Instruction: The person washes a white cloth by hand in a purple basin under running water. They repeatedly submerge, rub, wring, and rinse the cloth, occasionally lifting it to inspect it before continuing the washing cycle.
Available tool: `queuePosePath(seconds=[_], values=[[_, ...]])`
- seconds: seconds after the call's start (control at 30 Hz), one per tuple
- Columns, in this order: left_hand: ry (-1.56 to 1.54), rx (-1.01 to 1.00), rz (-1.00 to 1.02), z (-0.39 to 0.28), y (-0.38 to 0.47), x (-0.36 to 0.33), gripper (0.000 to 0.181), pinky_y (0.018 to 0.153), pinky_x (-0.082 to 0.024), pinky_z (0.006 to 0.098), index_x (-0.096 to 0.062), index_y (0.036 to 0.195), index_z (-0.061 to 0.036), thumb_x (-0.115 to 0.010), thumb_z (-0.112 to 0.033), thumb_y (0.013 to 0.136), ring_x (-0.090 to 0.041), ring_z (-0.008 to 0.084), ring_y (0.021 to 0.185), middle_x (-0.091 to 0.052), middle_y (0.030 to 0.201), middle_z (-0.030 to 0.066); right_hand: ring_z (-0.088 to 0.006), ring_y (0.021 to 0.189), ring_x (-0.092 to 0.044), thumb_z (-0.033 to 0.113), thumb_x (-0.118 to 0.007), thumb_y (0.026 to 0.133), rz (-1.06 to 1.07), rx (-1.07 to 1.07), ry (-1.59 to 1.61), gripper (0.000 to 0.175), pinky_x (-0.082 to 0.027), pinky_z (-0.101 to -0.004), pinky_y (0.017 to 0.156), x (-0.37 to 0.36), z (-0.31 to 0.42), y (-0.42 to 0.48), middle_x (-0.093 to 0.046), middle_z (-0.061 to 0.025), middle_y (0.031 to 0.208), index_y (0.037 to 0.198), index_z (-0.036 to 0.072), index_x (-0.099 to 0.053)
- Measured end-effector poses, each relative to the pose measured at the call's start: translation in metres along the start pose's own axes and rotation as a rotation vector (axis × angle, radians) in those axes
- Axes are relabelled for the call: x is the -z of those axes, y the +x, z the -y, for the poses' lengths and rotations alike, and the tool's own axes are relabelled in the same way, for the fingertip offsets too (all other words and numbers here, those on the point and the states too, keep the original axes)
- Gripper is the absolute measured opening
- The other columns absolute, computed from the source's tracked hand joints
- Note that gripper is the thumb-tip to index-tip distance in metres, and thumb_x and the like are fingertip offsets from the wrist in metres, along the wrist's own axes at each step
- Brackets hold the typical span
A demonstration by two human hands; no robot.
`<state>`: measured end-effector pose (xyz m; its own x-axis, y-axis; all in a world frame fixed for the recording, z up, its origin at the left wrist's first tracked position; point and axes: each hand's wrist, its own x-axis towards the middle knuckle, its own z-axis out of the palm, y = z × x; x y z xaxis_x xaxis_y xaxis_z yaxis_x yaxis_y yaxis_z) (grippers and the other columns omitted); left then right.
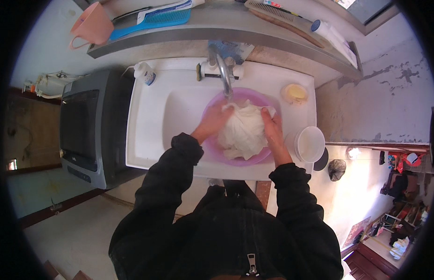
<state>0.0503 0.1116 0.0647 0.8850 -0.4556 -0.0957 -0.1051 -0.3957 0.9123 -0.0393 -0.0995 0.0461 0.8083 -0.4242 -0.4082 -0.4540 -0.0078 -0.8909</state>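
Note:
A bunched white cloth (245, 131) lies in a pink plastic basin (211, 148), which stands in the right part of a white sink (145, 140). My left hand (217, 119) grips the cloth's upper left edge, its fingertips partly hidden by the fabric. On the other side, my right hand (274, 127) pinches the cloth's upper right edge, thumb on top. The curved metal faucet (223, 71) ends just above the basin's back rim, close to the cloth. Whether water is running I cannot tell.
A translucent plastic tub (310, 144) and a yellow soap bar (296, 92) in a dish sit on the sink's right side. At the back left corner is a white pump bottle (144, 73). A grey washing machine (98, 129) adjoins the left side. Above runs a metal shelf (203, 34) bearing a blue comb (157, 21).

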Motion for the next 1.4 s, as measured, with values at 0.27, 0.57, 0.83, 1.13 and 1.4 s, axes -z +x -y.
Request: queuePosePath(seconds=[0.27, 0.57, 0.83, 1.13, 1.4], values=[[0.122, 0.132, -0.037, 0.092, -0.022, 0.032, 0.031, 0.089, -0.051, 0.0397, -0.057, 0.114, 0.0004, -0.065, -0.021, 0.093, -0.06, 0.0271, 0.103, -0.057, 0.113, 0.0158, -0.0306, 0.078, -0.068, 0.045, -0.055, 0.101, -0.091, 0.229, -0.45, 0.054, -0.054, -0.0402, 0.076, 0.023, 0.051, -0.037, -0.068, -0.0244, 0.083, 0.095, -0.009, -0.063], [-0.765, 0.197, 0.111, 0.016, -0.043, -0.036, 0.067, 0.109, -0.043, 0.0463, -0.042, 0.147, -0.0097, -0.069, -0.027, 0.088, -0.047, 0.0328, 0.132, -0.048, 0.144, 0.0131, -0.0209, 0.08, -0.071, 0.037, -0.061, 0.1, 0.211, 0.352, 0.628, 0.04, -0.057, -0.0368, 0.067, 0.027, 0.132, -0.084, -0.072, -0.0095, 0.099, 0.112, -0.002, -0.063], [-0.639, -0.205, 0.008, -0.01, -0.063, -0.095, 0.039, 0.096, -0.047, 0.0504, -0.062, 0.118, -0.0097, -0.068, -0.025, 0.083, -0.057, 0.0347, 0.113, -0.062, 0.116, 0.015, -0.0247, 0.116, -0.061, 0.044, -0.052, 0.102, 0.488, -0.408, 0.862, 0.05, -0.054, -0.044, 0.09, 0.014, -0.019, -0.045, -0.06, -0.0105, 0.132, 0.134, 0.006, -0.054], [0.022, -0.26, -0.447, 0.004, -0.039, -0.101, 0.034, 0.081, -0.048, 0.0472, -0.069, 0.098, 0.0006, -0.068, -0.031, 0.087, -0.06, 0.0394, 0.085, -0.061, 0.098, 0.0247, -0.0257, 0.114, -0.061, 0.034, -0.049, 0.103, 0.179, -0.247, 0.668, 0.041, -0.052, -0.0405, 0.097, -0.04, -0.072, -0.013, -0.061, -0.0102, 0.126, 0.135, 0.008, -0.052], [0.561, -0.171, -0.017, 0.047, -0.015, -0.068, 0.034, 0.088, -0.047, 0.049, -0.068, 0.097, 0.0019, -0.067, -0.031, 0.087, -0.059, 0.0416, 0.103, -0.064, 0.106, 0.0238, -0.0267, 0.111, -0.063, 0.034, -0.063, 0.094, 0.358, -0.173, 0.36, 0.055, -0.053, -0.0411, 0.093, 0.001, -0.046, -0.023, -0.063, -0.0135, 0.125, 0.134, -0.002, -0.052]])
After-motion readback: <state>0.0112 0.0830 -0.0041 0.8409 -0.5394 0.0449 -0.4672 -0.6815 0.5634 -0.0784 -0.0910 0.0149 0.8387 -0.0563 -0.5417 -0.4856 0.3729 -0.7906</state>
